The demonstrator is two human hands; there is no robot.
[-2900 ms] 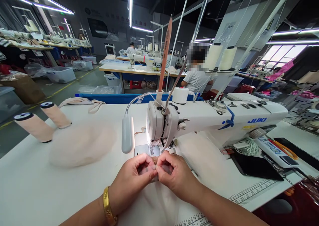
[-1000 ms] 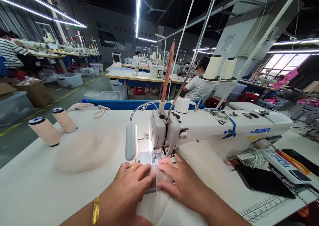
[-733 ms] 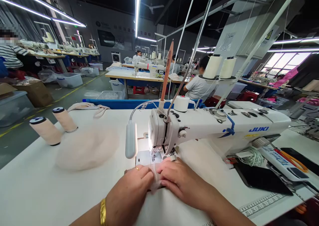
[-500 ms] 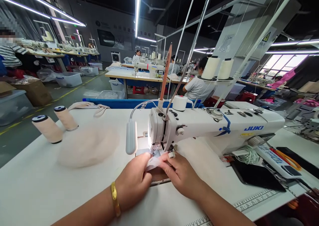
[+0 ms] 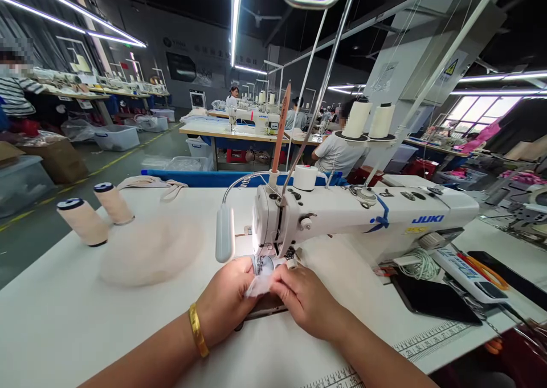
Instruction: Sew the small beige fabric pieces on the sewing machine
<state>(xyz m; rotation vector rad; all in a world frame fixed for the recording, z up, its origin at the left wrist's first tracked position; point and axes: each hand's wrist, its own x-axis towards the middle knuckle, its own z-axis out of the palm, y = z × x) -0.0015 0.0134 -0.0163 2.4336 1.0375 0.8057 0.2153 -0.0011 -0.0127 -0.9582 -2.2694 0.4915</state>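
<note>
A small piece of thin white fabric (image 5: pixel 258 286) is stretched between my hands, right at the needle area of a white sewing machine (image 5: pixel 342 211). My left hand (image 5: pixel 224 297), with a gold bangle (image 5: pixel 198 330) at the wrist, pinches the fabric's left side. On the other side my right hand (image 5: pixel 310 301) grips it between thumb and fingers. The presser foot (image 5: pixel 260 264) stands just beyond the fabric, lit by the machine's lamp (image 5: pixel 225 234). Whether the fabric lies under the foot I cannot tell.
Two beige thread cones (image 5: pixel 83 223) stand at the table's left, near a blurred beige patch (image 5: pixel 154 254). Right of the machine lie a black phone-like slab (image 5: pixel 431 299) and a coil of pale cord (image 5: pixel 421 264). A printed ruler (image 5: pixel 421 345) runs along the front edge. Other people sit farther back.
My left hand has shifted slightly left, and the fabric between the hands shows a little more spread out. Both hands keep hold of it. The view has moved slightly.
</note>
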